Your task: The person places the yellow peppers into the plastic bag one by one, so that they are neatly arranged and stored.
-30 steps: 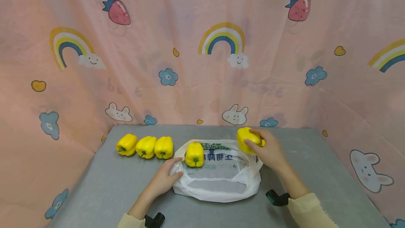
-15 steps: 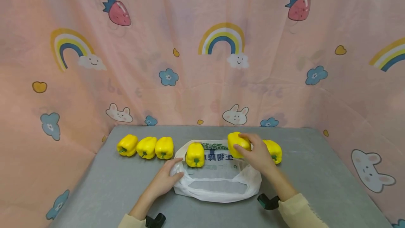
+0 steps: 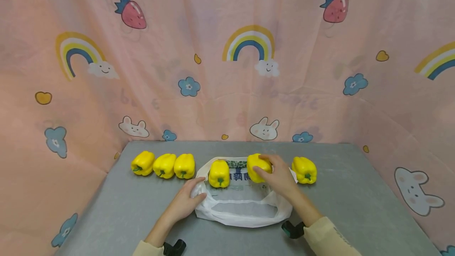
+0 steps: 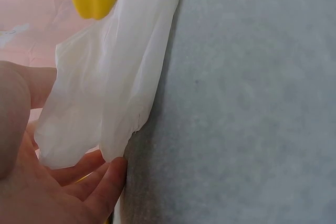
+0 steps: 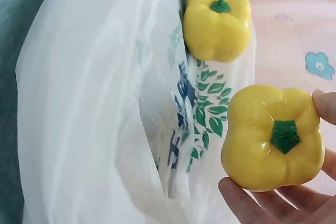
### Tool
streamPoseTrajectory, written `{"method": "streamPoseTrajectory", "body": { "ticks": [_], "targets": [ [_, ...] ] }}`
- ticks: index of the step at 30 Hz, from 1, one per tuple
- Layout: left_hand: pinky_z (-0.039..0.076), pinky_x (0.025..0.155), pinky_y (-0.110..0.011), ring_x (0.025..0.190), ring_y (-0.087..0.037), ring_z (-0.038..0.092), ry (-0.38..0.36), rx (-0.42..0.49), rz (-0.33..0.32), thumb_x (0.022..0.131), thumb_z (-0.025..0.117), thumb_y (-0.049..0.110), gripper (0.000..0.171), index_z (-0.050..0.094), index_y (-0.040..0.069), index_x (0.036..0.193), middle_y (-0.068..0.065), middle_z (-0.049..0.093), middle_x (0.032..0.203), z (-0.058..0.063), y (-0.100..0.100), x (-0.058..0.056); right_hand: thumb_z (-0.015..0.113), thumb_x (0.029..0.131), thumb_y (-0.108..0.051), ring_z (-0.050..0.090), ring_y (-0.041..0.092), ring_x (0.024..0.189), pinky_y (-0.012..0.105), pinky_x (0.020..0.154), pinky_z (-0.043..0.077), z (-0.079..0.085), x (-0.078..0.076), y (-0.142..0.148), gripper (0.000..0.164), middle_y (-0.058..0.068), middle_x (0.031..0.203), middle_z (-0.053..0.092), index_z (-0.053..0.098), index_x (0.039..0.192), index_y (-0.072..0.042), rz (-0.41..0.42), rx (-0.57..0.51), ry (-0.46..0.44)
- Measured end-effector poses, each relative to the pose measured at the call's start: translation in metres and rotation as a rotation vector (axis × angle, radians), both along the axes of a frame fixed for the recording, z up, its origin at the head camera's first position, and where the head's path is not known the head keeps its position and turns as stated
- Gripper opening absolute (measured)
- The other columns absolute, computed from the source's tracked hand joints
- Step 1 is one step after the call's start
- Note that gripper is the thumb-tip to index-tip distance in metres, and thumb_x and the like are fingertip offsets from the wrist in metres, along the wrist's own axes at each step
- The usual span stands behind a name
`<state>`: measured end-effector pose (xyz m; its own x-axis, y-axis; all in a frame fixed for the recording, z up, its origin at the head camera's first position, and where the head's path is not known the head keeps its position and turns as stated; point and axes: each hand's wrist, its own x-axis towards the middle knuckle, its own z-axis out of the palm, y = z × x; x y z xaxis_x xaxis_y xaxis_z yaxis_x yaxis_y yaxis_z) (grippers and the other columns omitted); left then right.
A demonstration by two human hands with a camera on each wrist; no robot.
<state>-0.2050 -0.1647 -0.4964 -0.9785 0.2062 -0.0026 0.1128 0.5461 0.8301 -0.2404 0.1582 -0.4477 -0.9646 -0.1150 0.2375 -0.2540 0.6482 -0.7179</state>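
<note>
My right hand (image 3: 279,175) holds a yellow bell pepper (image 3: 258,168) between thumb and fingers, over the right part of the bag's mouth. The right wrist view shows that pepper's green stem end (image 5: 285,136) facing the camera. A white plastic bag (image 3: 245,218) with green and blue print lies with its mouth spread. My left hand (image 3: 182,200) holds the bag's left edge, the plastic (image 4: 100,87) hanging between thumb and fingers. Another yellow bell pepper (image 3: 219,174) rests against the bag's printed panel, close to the left fingertips. How deep it sits is hard to tell.
Left of the bag, three yellow bell peppers (image 3: 164,165) lie in a row on the grey table (image 3: 341,200). One more pepper (image 3: 304,170) lies just right of the bag. A pink patterned curtain (image 3: 199,110) hangs behind the table.
My right hand has carried its pepper leftward and slightly down over the bag, uncovering the pepper on the right. The left hand has stayed at the bag's edge.
</note>
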Motion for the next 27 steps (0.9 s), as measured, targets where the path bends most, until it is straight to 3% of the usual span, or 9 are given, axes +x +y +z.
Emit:
{"method": "streamPoseTrajectory", "body": {
  "ticks": [7, 27],
  "targets": [
    [0.027, 0.113, -0.068, 0.142, -0.042, 0.038, 0.003, -0.002, 0.0, 0.097, 0.068, 0.025, 0.05, 0.055, 0.014, 0.145, -0.017, 0.045, 0.152, -0.001, 0.0, 0.0, 0.073, 0.093, -0.041, 0.054, 0.033, 0.125, 0.052, 0.106, 0.046, -0.004, -0.001, -0.016, 0.057, 0.014, 0.14, 0.056, 0.06, 0.138, -0.009, 0.01, 0.006, -0.071],
    [0.027, 0.113, -0.067, 0.143, -0.04, 0.037, -0.003, -0.006, 0.004, 0.098, 0.067, 0.023, 0.051, 0.054, 0.014, 0.146, -0.016, 0.044, 0.153, -0.002, 0.0, -0.001, 0.072, 0.095, -0.037, 0.056, 0.033, 0.124, 0.052, 0.106, 0.045, -0.015, -0.011, -0.046, 0.052, 0.014, 0.136, 0.06, 0.062, 0.135, -0.005, 0.049, 0.02, -0.094]
  ]
}}
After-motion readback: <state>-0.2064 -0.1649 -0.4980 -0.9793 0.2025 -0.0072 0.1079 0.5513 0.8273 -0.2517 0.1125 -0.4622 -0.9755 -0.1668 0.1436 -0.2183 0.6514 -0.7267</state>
